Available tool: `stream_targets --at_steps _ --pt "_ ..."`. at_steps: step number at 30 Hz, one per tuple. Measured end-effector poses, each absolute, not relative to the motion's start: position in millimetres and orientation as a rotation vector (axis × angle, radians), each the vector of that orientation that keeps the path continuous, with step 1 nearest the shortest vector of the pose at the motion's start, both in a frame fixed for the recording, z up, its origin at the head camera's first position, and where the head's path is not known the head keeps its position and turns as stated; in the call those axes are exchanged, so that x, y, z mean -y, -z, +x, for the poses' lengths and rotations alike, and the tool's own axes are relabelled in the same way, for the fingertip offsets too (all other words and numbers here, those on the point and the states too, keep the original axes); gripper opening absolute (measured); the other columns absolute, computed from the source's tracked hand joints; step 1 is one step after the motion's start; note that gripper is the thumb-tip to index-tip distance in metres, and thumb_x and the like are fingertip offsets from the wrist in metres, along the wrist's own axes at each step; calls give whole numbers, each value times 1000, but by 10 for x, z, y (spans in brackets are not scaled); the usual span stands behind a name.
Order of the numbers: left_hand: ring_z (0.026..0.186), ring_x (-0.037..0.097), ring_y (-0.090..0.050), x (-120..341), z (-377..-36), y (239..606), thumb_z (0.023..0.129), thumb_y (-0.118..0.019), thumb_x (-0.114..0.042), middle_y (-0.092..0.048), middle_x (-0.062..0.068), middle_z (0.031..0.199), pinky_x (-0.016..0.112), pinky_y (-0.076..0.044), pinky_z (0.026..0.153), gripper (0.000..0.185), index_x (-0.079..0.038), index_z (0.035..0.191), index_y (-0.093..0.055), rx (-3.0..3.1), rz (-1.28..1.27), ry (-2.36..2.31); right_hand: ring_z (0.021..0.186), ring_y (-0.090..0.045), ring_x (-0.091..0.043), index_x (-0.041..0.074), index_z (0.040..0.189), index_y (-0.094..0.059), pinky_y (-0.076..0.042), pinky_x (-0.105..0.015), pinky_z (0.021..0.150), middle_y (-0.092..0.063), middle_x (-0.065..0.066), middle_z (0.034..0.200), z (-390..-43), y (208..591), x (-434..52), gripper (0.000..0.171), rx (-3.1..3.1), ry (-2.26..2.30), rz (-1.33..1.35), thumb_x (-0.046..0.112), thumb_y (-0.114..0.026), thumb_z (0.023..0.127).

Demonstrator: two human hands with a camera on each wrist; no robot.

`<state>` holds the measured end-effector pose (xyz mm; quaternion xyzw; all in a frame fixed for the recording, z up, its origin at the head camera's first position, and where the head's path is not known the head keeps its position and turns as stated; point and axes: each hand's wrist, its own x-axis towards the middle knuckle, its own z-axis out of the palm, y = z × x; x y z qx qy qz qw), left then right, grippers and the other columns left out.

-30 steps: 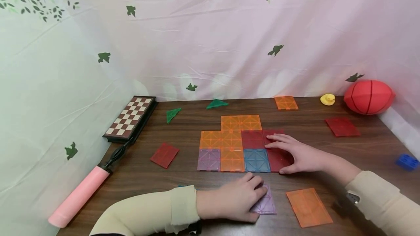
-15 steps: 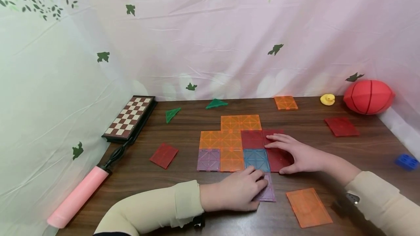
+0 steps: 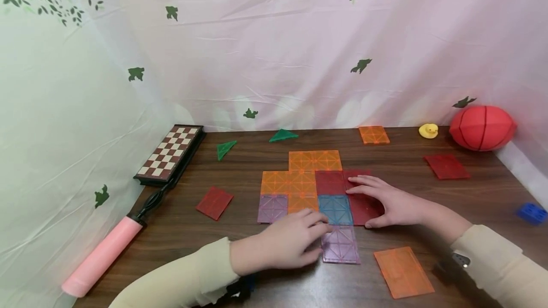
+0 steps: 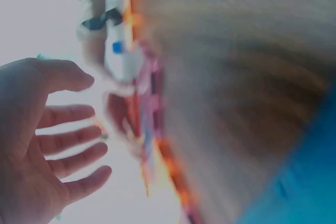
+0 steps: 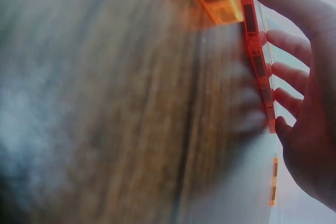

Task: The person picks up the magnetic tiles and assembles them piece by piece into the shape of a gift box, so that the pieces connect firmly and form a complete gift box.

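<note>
A flat patchwork of square see-through tiles lies mid-table: orange tiles (image 3: 301, 182), red tiles (image 3: 329, 182), a blue tile (image 3: 335, 209) and a purple tile (image 3: 272, 208). Another purple tile (image 3: 340, 245) lies flat against the blue tile's near edge. My left hand (image 3: 314, 229) hovers beside that purple tile's left edge, fingers loose and holding nothing; the left wrist view shows the left hand (image 4: 47, 140) with spread fingers. My right hand (image 3: 364, 189) rests flat on the red tiles (image 3: 364, 208) at the patchwork's right; the blurred right wrist view shows its fingers (image 5: 294, 74) on a red tile's edge (image 5: 257, 51).
Loose tiles: orange (image 3: 402, 272) near front right, red (image 3: 214, 202) left, red (image 3: 446, 166) right, orange (image 3: 374, 134) at the back. Two green triangles (image 3: 225, 149) lie at the back. A chessboard (image 3: 170, 153) and pink pump (image 3: 100, 255) sit left; duck (image 3: 428, 130), red ball (image 3: 481, 127), blue brick (image 3: 531, 213) right.
My left hand slid the purple tile away from me, up against the blue tile, then let go and drew back to the left. The right hand stayed on the red tiles.
</note>
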<state>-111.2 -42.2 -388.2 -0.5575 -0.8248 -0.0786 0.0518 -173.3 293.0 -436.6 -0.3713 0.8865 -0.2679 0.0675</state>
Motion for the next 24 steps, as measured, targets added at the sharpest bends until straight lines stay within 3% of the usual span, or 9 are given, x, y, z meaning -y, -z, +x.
stream_targets --at_steps 13,24 --pt "118 11 -55 1500 -1005 3664 92 -76 -24 -62 -2 129 29 -50 96 41 -14 130 -65 2575 -1574 544 144 -24 -40 23 146 -54 -41 -68 100 -33 -12 160 -1731 4351 -2918 82 -2677 774 -1119 47 -87 76" --pt "124 13 -51 2124 -846 3883 90 -79 -33 -54 -3 140 38 -51 99 47 -21 133 -64 2930 -1459 716 145 -23 -42 24 147 -53 -39 -70 100 -33 -12 160 -1724 4353 -2922 81 -2670 780 -1113 47 -87 77"
